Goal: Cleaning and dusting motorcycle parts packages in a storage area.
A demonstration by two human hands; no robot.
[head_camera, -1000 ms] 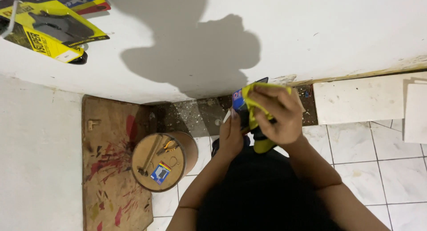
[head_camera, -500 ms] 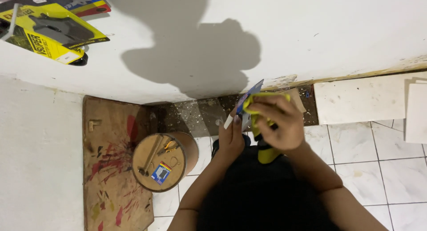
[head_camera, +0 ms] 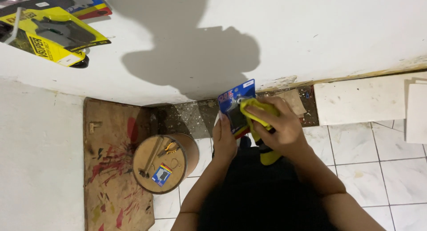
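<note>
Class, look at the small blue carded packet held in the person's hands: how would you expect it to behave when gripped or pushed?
The blue carded packet looks thin and flat, so it is probably light and may bend somewhat. The left hand steadies its lower edge while the right hand, gripping a yellow tool, covers its side. Being flat, it should slide, not roll.

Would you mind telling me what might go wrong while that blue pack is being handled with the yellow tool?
1. The right hand presses the yellow tool against the blue pack, close to the left hand fingers; a slip might hurt them.
2. The pack is held in mid-air, so contents could drop onto the tiled floor.
</note>
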